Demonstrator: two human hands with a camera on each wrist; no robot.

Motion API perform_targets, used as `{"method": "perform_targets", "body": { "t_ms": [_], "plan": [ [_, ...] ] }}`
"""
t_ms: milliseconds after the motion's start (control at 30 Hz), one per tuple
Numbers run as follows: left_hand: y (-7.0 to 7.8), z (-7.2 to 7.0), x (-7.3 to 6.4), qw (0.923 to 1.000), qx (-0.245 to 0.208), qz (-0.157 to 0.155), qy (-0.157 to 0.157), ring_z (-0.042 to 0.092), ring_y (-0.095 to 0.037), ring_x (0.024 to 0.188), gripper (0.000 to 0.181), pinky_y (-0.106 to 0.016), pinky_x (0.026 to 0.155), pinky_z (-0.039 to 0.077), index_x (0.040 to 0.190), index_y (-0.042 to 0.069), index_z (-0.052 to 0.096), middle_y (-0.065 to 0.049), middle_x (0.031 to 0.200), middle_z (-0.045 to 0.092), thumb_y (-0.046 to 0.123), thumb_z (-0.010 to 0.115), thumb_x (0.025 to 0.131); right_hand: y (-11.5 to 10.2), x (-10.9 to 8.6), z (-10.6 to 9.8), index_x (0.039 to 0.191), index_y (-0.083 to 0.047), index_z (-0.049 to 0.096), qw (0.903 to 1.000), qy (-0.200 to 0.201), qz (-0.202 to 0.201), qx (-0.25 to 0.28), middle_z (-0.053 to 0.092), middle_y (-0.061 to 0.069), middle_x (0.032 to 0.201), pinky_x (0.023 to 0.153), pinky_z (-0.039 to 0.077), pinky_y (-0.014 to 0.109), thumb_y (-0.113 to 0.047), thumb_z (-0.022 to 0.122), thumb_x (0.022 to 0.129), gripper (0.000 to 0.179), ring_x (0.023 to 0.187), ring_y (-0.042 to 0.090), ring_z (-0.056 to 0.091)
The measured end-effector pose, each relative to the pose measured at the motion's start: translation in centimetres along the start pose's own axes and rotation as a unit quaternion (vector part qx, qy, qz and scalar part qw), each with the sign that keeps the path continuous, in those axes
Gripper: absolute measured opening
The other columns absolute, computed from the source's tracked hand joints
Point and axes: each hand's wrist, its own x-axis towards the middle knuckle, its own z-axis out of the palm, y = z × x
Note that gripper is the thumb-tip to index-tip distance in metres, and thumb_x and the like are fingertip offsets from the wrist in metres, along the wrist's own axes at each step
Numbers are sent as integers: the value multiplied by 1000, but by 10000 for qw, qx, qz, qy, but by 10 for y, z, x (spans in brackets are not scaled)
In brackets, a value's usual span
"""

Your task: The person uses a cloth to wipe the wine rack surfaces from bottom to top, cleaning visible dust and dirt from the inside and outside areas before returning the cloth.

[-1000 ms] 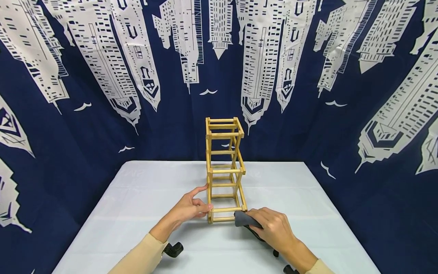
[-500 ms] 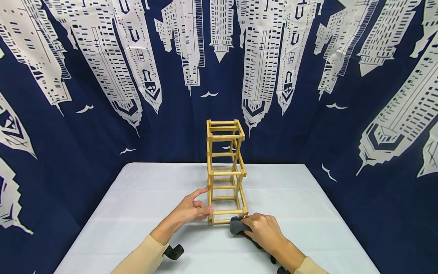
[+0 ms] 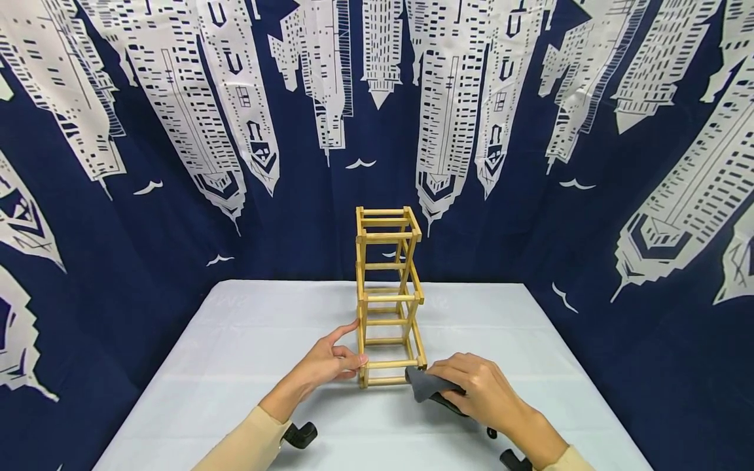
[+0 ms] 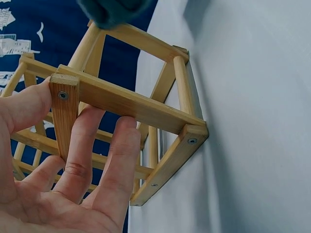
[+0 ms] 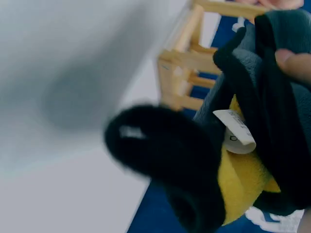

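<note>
A slender wooden rack [image 3: 385, 298] of light bars, narrow and tiered, stands upright on the table. At its lower front left corner my left hand [image 3: 321, 360] holds the frame, thumb on the front and index finger stretched along the side. In the left wrist view, fingers reach behind a flat wooden slat [image 4: 131, 104]. My right hand [image 3: 480, 386] grips a bunched grey cloth [image 3: 425, 384] by the rack's lower front right corner; whether they touch is unclear. The right wrist view shows the cloth's yellow underside [image 5: 243, 182], dark edging and a white label [image 5: 236, 130].
The rack stands on a white-covered table [image 3: 247, 327]. Behind it and at both sides hangs a dark blue curtain [image 3: 318, 229] printed with white buildings. Black camera parts [image 3: 302, 435] stick out near the wrists.
My right hand and the cloth went left and down along the rack's lower front, then back right to the corner. The left hand keeps its hold on the rack.
</note>
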Motion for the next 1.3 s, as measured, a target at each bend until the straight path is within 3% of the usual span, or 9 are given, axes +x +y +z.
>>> {"method": "perform_targets", "body": {
  "t_ms": [100, 200, 400, 567, 733, 967, 1100, 1300],
  "plan": [
    [0, 1, 1, 10000, 6, -8, -16, 81, -15, 102, 93, -51, 108, 70, 184, 22, 38, -2, 99, 85, 22, 89, 106, 6, 8, -15, 121, -18, 89, 9995, 256, -171, 91, 88, -5, 116, 86, 69, 35, -3, 111, 65, 62, 98, 16, 83],
    [0, 1, 2, 10000, -2, 10, -31, 80, -15, 101, 93, -51, 107, 70, 183, 21, 38, -2, 98, 85, 21, 89, 106, 10, 16, -23, 124, -19, 88, 9994, 333, -45, 19, 88, -6, 119, 87, 69, 41, -2, 109, 69, 61, 101, 17, 83],
    [2, 0, 0, 10000, 16, -35, 9, 81, -17, 103, 93, -50, 107, 70, 183, 21, 39, -2, 99, 85, 20, 89, 106, 14, 31, -15, 132, -20, 87, 9960, -640, 470, -411, 88, -7, 126, 96, 68, 44, -6, 104, 84, 53, 111, 18, 81],
    [4, 0, 0, 10000, 45, 17, -3, 80, -16, 102, 92, -50, 107, 70, 183, 20, 39, -1, 97, 84, 18, 88, 106, 16, 44, -10, 127, -18, 88, 9888, -1155, 658, -674, 88, -4, 123, 94, 66, 45, 0, 100, 88, 45, 111, 21, 81],
    [3, 1, 1, 10000, -18, 83, -7, 80, -17, 100, 91, -48, 105, 71, 182, 19, 41, 0, 93, 82, 17, 89, 105, 25, 59, -3, 126, -13, 89, 9842, -1341, 782, -856, 88, 0, 122, 92, 65, 44, 0, 97, 90, 39, 110, 23, 81],
    [-3, 2, -1, 9999, -42, 130, -66, 79, -16, 99, 91, -48, 104, 71, 183, 16, 39, 2, 92, 81, 17, 88, 106, 42, 65, 19, 127, -9, 89, 9825, -1133, 1008, -1079, 87, 6, 122, 83, 64, 41, -10, 104, 88, 42, 104, 24, 81],
    [-3, 2, -1, 9998, -74, 171, -9, 80, -18, 100, 91, -51, 105, 71, 182, 17, 40, 1, 93, 81, 17, 88, 106, 45, 68, 20, 127, -8, 89, 9828, -1167, 1077, -940, 87, 6, 123, 82, 63, 42, -7, 103, 88, 42, 103, 25, 80],
    [-3, 4, -2, 9998, -35, 185, 23, 81, -21, 101, 91, -56, 107, 70, 184, 18, 37, -6, 100, 85, 19, 87, 107, 45, 68, 14, 135, -11, 86, 9765, -1607, 1401, -301, 83, 2, 130, 91, 65, 46, -3, 91, 99, 37, 112, 25, 79]
  ]
}}
